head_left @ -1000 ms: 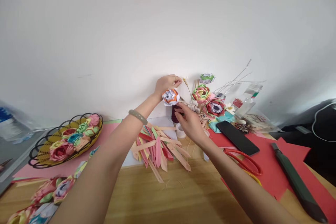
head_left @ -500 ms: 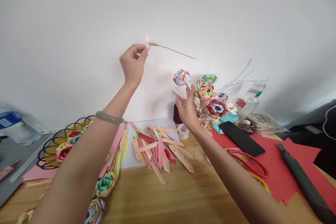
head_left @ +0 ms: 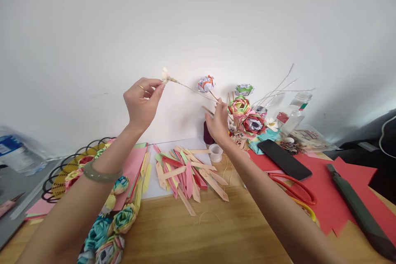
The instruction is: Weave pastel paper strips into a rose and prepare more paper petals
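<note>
A small white flower (head_left: pixel 165 75) on a thin wire stem is held up in front of the wall. My left hand (head_left: pixel 142 101) pinches it at the blossom between thumb and fingers. The stem slants down to the right, and its far end meets the fingertips of my right hand (head_left: pixel 218 119), which are closed on it. Just behind those fingertips stands a white-and-orange paper flower (head_left: pixel 206 84), its stem partly hidden by my hand. More paper flowers, such as a pink, yellow and green one (head_left: pixel 239 107), cluster to the right.
Folded paper strips (head_left: pixel 188 173) lie mid-table beside a white tape roll (head_left: pixel 215 153). On the right are a black phone (head_left: pixel 285 159), red-handled scissors (head_left: pixel 293 187), red paper (head_left: pixel 328 189), a dark green tool (head_left: pixel 359 210) and a glass bottle (head_left: pixel 295 111). A basket (head_left: pixel 62 179) of paper roses stands left.
My left hand has moved down and left with the white flower. My right hand's fingers, apart before, have closed at the end of its stem.
</note>
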`<move>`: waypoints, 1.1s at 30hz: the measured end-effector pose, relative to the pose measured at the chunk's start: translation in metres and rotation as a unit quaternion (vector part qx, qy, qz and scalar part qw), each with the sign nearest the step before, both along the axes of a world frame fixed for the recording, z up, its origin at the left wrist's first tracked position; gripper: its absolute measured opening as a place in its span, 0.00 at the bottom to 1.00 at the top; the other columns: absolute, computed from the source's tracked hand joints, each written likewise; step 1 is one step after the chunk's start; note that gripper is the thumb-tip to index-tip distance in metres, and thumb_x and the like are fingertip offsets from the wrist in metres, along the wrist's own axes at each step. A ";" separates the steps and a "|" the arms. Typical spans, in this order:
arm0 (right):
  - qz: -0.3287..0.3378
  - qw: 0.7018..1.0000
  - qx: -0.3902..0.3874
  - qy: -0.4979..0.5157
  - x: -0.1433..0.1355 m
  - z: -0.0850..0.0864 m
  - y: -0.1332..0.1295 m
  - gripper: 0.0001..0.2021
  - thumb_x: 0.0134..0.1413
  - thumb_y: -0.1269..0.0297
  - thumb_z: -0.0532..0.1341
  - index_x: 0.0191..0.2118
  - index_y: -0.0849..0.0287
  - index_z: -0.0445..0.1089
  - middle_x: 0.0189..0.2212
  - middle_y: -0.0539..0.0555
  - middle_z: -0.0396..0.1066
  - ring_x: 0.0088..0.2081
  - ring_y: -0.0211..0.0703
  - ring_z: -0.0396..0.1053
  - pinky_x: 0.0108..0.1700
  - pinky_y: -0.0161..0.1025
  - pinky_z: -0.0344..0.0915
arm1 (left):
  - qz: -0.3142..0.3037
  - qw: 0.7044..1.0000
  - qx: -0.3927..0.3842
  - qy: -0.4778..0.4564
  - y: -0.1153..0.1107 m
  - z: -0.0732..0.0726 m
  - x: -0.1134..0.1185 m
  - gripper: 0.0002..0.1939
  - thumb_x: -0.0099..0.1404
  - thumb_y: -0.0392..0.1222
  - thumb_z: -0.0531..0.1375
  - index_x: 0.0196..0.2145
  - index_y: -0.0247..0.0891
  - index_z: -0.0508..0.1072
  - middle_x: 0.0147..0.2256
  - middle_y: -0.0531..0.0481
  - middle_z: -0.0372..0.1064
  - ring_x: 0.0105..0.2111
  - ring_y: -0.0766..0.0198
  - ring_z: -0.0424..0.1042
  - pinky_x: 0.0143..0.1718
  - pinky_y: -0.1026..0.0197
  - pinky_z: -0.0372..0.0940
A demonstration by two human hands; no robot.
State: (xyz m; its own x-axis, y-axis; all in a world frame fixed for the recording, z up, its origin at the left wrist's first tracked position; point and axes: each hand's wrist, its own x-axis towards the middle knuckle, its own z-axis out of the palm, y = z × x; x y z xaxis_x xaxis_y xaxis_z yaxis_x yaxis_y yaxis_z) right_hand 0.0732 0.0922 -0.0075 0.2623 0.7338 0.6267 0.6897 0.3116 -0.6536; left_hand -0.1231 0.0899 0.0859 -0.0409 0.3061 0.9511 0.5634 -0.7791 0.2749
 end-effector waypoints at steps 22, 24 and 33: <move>0.121 0.967 -0.024 -0.222 0.005 -0.047 -0.055 0.18 0.52 0.74 0.53 0.50 0.66 0.62 0.60 0.69 0.49 0.62 0.57 0.42 0.57 0.57 0.51 | 0.024 0.988 0.094 0.124 -0.019 -0.030 0.018 0.03 0.57 0.35 0.58 0.28 0.39 0.72 0.24 0.53 0.72 0.19 0.71 0.65 0.21 0.67 0.59; 0.159 0.952 -0.023 -0.261 0.011 -0.050 -0.073 0.14 0.52 0.74 0.53 0.45 0.66 0.67 0.58 0.69 0.54 0.61 0.56 0.46 0.56 0.55 0.54 | 0.017 0.981 0.114 0.159 -0.020 -0.031 0.015 0.03 0.57 0.34 0.58 0.28 0.39 0.72 0.23 0.53 0.72 0.20 0.70 0.67 0.22 0.67 0.60; 0.143 0.933 -0.030 -0.328 0.050 -0.044 -0.146 0.10 0.57 0.70 0.52 0.33 0.58 0.71 0.31 0.55 0.75 0.31 0.40 0.72 0.29 0.33 0.65 | -0.018 0.924 0.256 0.283 -0.043 -0.054 0.041 0.08 0.56 0.31 0.59 0.35 0.39 0.71 0.24 0.52 0.72 0.23 0.68 0.69 0.20 0.66 0.58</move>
State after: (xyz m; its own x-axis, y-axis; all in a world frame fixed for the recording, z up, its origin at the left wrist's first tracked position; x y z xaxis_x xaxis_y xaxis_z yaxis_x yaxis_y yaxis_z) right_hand 0.1236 -0.0539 -0.0520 -0.3764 0.7538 0.5386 0.8415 0.5214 -0.1416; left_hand -0.0819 0.0468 0.0323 0.5097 -0.1986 0.8371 0.4746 -0.7466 -0.4661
